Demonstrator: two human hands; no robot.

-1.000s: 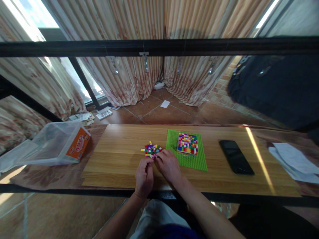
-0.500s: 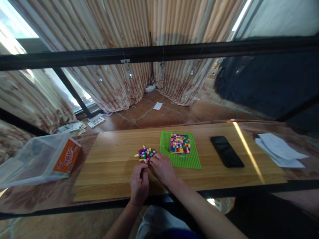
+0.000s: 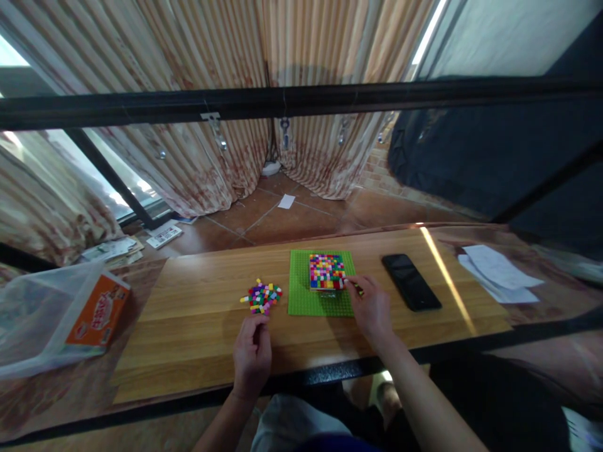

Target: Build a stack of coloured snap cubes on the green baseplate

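A loose heap of small coloured bricks (image 3: 262, 296) lies on the wooden board (image 3: 198, 314). Right of it lies a green baseplate (image 3: 301, 295) carrying a square block of many-coloured bricks (image 3: 326, 272). My left hand (image 3: 252, 353) rests on the board just below the heap, fingers curled loosely, nothing visible in it. My right hand (image 3: 371, 307) is at the baseplate's right edge, beside the block, its fingers pinched on a small brick (image 3: 357, 288).
A black phone (image 3: 411, 281) lies right of the baseplate. White papers (image 3: 497, 273) sit at the far right. A clear plastic bin with an orange label (image 3: 61, 314) lies on its side at the left. A black rail crosses above; curtains hang behind.
My right hand left the loose heap and moved right to the far side of the baseplate with a small brick. My left hand drew back slightly from the heap.
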